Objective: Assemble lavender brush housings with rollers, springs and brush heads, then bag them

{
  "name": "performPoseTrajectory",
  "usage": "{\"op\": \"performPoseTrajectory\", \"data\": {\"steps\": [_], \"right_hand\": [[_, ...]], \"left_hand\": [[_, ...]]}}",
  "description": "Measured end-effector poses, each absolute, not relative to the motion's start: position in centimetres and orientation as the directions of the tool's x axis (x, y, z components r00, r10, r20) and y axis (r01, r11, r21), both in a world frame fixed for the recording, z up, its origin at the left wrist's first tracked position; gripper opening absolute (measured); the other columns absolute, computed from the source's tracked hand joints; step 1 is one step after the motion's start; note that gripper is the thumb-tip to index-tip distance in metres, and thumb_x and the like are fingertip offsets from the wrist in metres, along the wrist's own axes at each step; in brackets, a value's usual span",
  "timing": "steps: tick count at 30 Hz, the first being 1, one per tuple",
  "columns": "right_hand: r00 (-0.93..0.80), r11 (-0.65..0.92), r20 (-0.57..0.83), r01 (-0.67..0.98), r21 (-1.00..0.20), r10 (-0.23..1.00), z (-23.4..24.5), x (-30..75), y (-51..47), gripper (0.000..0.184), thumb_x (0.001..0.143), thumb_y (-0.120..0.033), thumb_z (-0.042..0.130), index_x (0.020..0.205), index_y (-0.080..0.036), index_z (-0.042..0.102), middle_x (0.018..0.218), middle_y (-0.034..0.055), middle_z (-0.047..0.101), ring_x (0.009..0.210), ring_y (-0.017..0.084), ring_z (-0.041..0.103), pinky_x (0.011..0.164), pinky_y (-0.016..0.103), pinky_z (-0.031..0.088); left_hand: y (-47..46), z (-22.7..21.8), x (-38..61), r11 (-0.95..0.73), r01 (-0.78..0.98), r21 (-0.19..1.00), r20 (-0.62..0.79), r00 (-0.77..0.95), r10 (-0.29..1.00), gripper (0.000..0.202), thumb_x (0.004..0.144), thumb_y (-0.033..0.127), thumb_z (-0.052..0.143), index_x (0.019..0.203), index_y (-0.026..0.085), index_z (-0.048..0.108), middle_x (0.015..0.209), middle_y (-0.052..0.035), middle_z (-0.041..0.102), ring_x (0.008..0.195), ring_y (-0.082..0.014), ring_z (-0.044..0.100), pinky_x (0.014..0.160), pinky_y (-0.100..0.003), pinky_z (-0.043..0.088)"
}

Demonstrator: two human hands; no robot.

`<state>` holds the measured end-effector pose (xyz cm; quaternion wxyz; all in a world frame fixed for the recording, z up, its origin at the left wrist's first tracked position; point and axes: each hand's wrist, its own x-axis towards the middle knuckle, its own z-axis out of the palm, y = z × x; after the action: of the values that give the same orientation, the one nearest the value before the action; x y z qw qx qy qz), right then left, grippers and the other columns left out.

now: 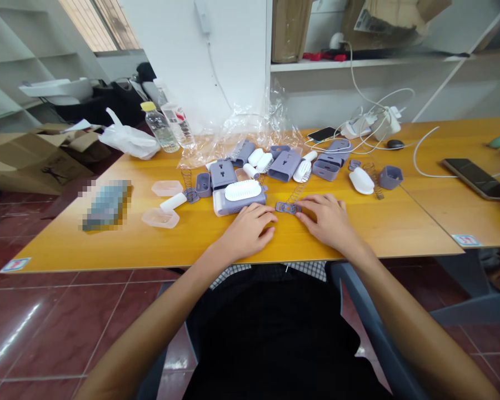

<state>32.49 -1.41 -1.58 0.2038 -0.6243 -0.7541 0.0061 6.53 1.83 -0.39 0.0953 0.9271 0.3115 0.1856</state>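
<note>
Dark-clothed lap and both bare forearms fill the near edge of the view, reaching onto the wooden table [150, 244].

Left hand [248, 230]: fingers loosely curled, tips resting on the table just beside the near edge of a lavender case [223, 206]. It grips nothing that I can see.

Right hand [327, 219]: fingers extended and nearly flat, their tips touching a small lavender plate [289, 208]. This plate lies between the two hands, with a coil spring [296, 193] running from it toward the far side.

Progress, as judged: one case carries a white ribbed insert [242, 190] on top and appears the only unit put together. The plate and spring are not yet joined to any case.

Outstanding: further lavender housings [284, 165], white cylinders [258, 157], a white oval piece [361, 180], a lavender cup [390, 176], another spring [186, 179] and clear caps [160, 218] lie loose across the far and left of the table. Most of the work appears to remain.
</note>
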Motion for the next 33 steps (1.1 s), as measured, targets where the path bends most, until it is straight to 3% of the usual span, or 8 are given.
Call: {"op": "performPoseTrajectory", "data": {"steps": [3,6,11,23,28,33], "right_hand": [[-0.17,0.234,0.26,0.942,-0.239,0.951,-1.7,33.2,-1.8,0.056,0.107,-0.051,0.048,0.155,-0.024,0.061,0.159,0.0119,0.062,0.142,0.042,0.054,0.111,0.066,0.043],[-0.186,0.226,0.205,0.955,-0.194,0.961,-2.0,33.8,-2.3,0.069,0.109,-0.056,0.038,0.167,-0.019,0.044,0.173,0.0136,0.045,0.159,0.041,0.04,0.127,0.068,0.029],[-0.188,0.209,0.134,0.965,-0.161,0.973,-2.4,33.9,-2.4,0.073,0.11,-0.058,0.028,0.172,-0.02,0.035,0.177,0.0116,0.037,0.165,0.039,0.03,0.132,0.069,0.022],[-0.185,0.198,0.098,0.97,-0.142,0.978,-2.1,33.8,-2.3,0.075,0.11,-0.059,0.027,0.172,-0.017,0.035,0.178,0.0114,0.034,0.167,0.037,0.027,0.134,0.067,0.021],[-0.188,0.204,0.114,0.968,-0.146,0.976,-2.2,33.8,-2.3,0.074,0.11,-0.06,0.026,0.172,-0.02,0.035,0.177,0.011,0.035,0.166,0.037,0.028,0.133,0.067,0.022],[-0.186,0.199,0.102,0.97,-0.137,0.977,-2.1,33.8,-2.3,0.074,0.111,-0.059,0.026,0.171,-0.018,0.036,0.177,0.0114,0.036,0.166,0.036,0.028,0.134,0.066,0.022]], "left_hand": [[1.4,-0.3,6.5,-0.78,0.572,0.254,0.252,0.74,0.624,0.034,0.106,0.026,0.053,0.135,0.015,0.068,0.151,-0.0149,0.066,0.14,-0.0314,0.058,0.119,-0.052,0.046],[0.7,-0.4,6.4,-0.772,0.594,0.227,0.214,0.743,0.634,0.046,0.11,0.034,0.048,0.151,0.014,0.058,0.165,-0.0177,0.053,0.153,-0.032,0.049,0.126,-0.053,0.04],[0.2,-0.6,6.1,-0.781,0.592,0.197,0.168,0.765,0.622,0.056,0.113,0.042,0.043,0.161,0.013,0.046,0.173,-0.0184,0.041,0.162,-0.0299,0.038,0.133,-0.05,0.031],[0.3,-0.3,6.1,-0.791,0.583,0.189,0.142,0.78,0.609,0.064,0.113,0.048,0.044,0.166,0.013,0.038,0.176,-0.0185,0.034,0.166,-0.0293,0.031,0.135,-0.046,0.026],[0.5,-0.4,6.1,-0.714,0.662,0.227,0.159,0.698,0.698,0.067,0.111,0.053,0.045,0.165,0.012,0.039,0.176,-0.0216,0.032,0.165,-0.0343,0.031,0.134,-0.051,0.03],[0.4,-0.6,6.3,-0.707,0.683,0.183,0.141,0.694,0.706,0.07,0.112,0.055,0.043,0.165,0.01,0.038,0.178,-0.0223,0.027,0.168,-0.0349,0.024,0.136,-0.051,0.023]]}}
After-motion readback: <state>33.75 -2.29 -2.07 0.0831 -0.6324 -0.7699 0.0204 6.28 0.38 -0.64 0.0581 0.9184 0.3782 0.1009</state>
